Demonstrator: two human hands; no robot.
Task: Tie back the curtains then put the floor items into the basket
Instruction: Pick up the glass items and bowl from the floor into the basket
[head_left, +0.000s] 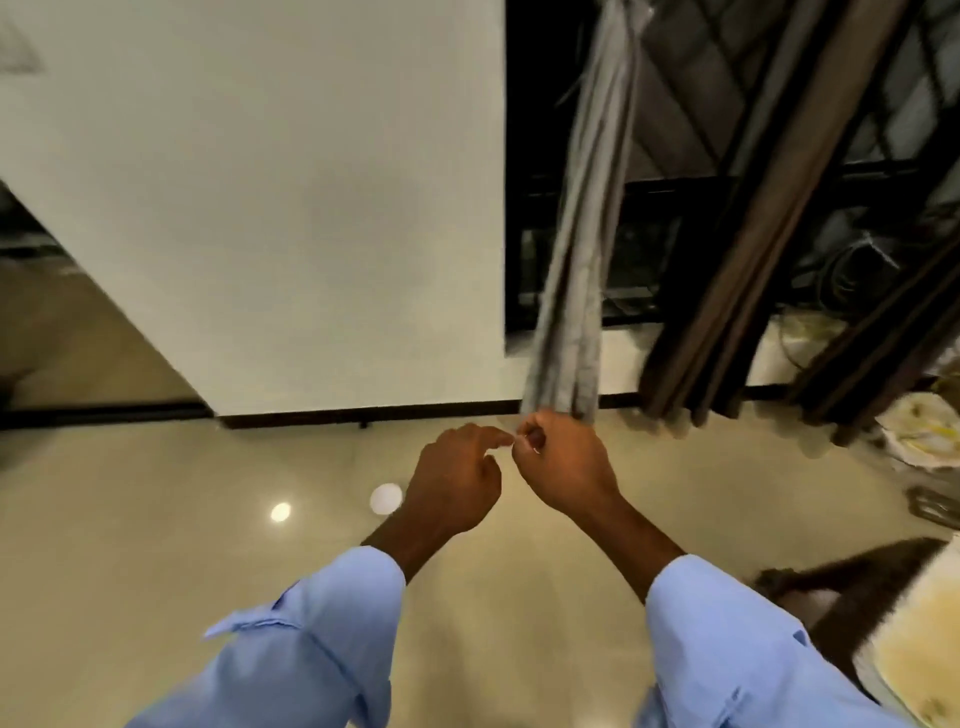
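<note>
A person's right hand (563, 462) grips the hem of a bunched grey curtain (576, 249) hanging just above it; the left hand (454, 480), beside it, points one finger, holding nothing. The gathered folds could slip free (the grip catches only their bottom edge).

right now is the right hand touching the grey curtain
Touching. The head view shows the right hand curled round the gathered bottom end of the grey curtain, which runs straight into its fingers.
</note>
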